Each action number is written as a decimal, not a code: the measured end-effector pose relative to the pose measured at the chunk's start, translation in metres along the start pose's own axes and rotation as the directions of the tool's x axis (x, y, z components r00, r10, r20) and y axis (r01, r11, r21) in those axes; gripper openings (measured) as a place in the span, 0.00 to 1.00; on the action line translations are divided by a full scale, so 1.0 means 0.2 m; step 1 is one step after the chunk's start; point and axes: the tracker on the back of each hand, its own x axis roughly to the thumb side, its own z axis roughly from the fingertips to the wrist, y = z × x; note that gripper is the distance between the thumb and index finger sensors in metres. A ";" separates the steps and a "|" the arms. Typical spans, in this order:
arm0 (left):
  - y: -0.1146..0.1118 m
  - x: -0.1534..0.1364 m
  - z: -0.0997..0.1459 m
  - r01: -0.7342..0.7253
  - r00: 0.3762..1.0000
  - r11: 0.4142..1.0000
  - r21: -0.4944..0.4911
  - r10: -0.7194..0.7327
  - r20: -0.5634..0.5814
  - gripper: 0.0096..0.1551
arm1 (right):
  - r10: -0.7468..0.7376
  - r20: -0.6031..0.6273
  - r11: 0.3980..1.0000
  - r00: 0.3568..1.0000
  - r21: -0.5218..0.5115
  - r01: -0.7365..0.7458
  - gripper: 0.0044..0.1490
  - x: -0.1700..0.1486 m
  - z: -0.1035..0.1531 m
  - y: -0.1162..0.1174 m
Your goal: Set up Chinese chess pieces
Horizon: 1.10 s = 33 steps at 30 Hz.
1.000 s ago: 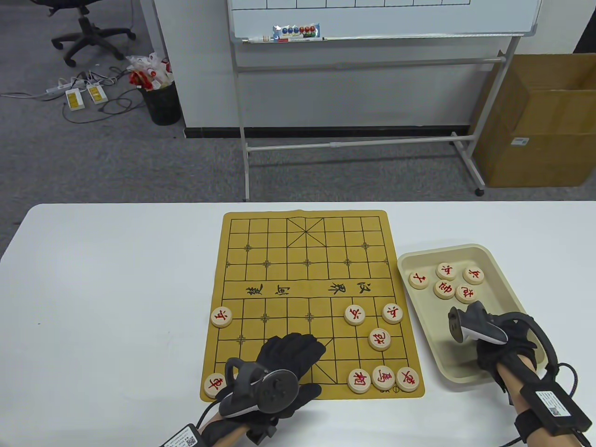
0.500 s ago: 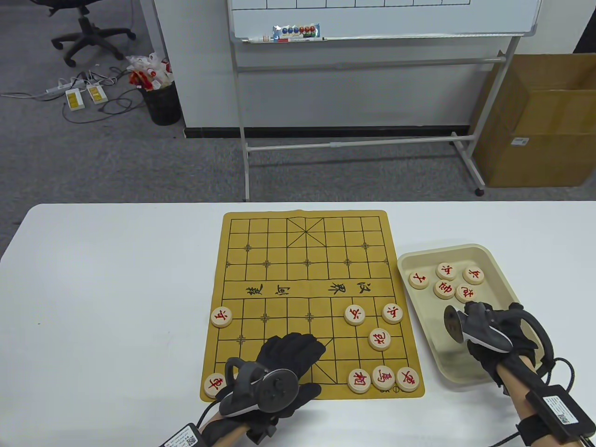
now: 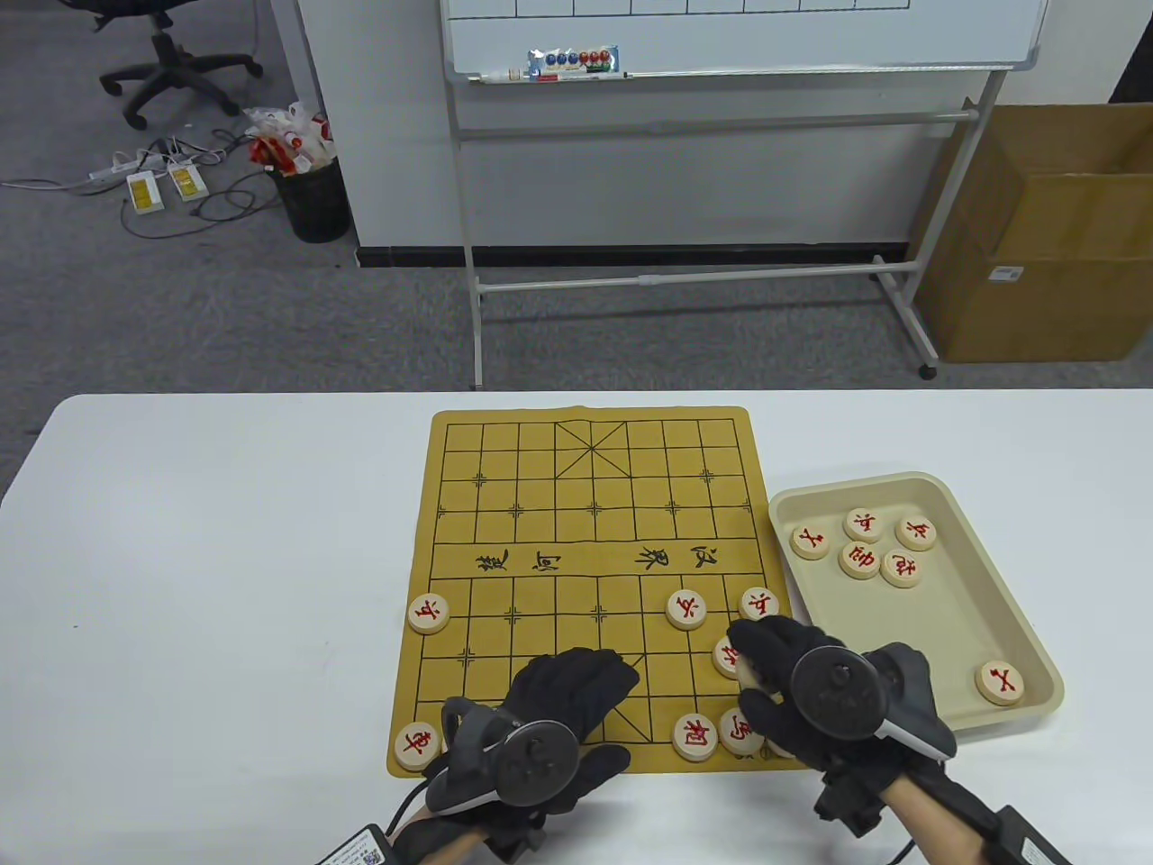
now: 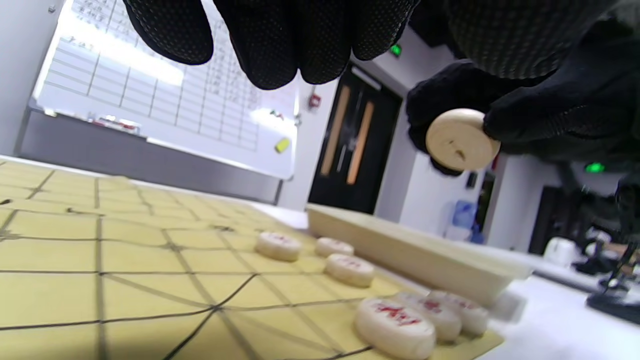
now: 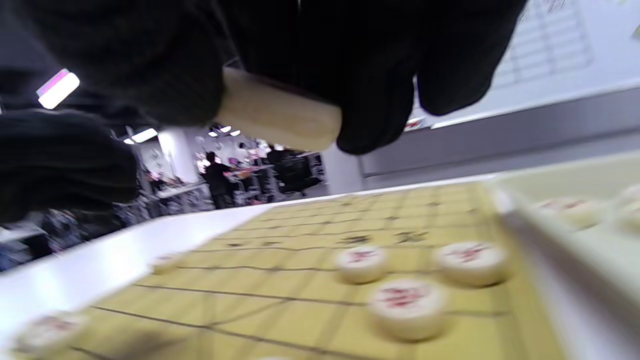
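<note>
A pale chess piece point(image 4: 461, 140) is pinched between thumb and fingers of the right hand point(image 3: 815, 694), above the board's point(image 3: 540, 541) near right corner. The left hand point(image 3: 549, 712) is laid flat on the board, fingers relaxed, nothing held.

Overhead view, two low wrist views
</note>
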 end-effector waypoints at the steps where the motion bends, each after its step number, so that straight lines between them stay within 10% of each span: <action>1: 0.01 0.02 0.01 -0.016 1.000 0.999 0.033 0.015 0.016 0.46 | -0.072 0.024 0.997 0.997 0.011 0.072 0.46 0.03 0.00 0.03; 8: 0.04 0.17 0.05 0.151 0.973 0.974 0.171 -0.177 0.149 0.41 | -0.397 0.049 0.915 0.917 0.100 0.391 0.47 0.15 0.01 0.17; 17: 0.15 0.09 0.04 0.229 0.965 0.944 0.235 -0.253 0.073 0.27 | -0.361 0.084 0.932 0.929 0.022 0.361 0.53 0.20 0.06 0.21; 33: 0.00 -0.24 -0.06 0.512 0.838 0.809 -0.288 -0.544 -0.038 0.28 | -0.121 0.080 0.988 0.989 -0.086 0.128 0.49 0.15 0.13 0.17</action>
